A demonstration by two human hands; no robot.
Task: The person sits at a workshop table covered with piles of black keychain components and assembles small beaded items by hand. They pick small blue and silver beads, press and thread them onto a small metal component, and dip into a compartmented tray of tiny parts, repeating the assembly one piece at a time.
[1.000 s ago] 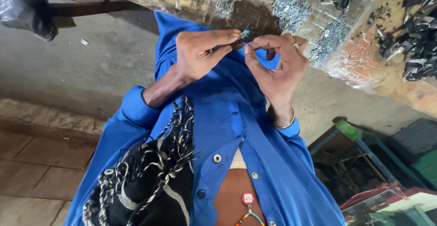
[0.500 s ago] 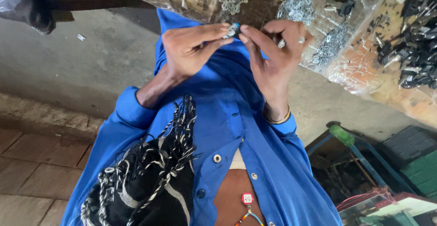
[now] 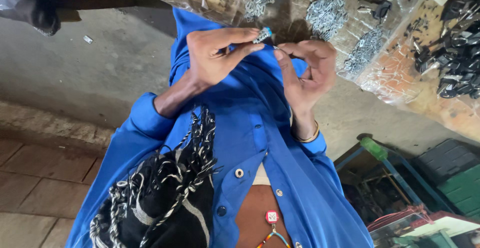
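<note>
The left hand is up in front of a bright blue shirt. Its thumb and fingers are pressed together on a small metal piece that is grey with a bit of light blue on it. The piece sticks out just past the fingertips, close to the edge of a table covered in clear plastic. The right hand is just beside the left one. Its thumb and first finger are pinched together near the small piece, and something very thin seems to be between them, but it is too small to tell what it is. The other fingers of that hand are curled loosely. A gold bangle sits on the right wrist. On the table, behind the hands, lie heaps of small silver metal bits and, off to the right side, a heap of dark metal parts. A black and white scarf with a fringe hangs over the left side of the shirt. Low on the shirt, where it opens, a small red and white charm hangs on a coloured string. Green crates stand on the floor under the table, well apart from the hands.
</note>
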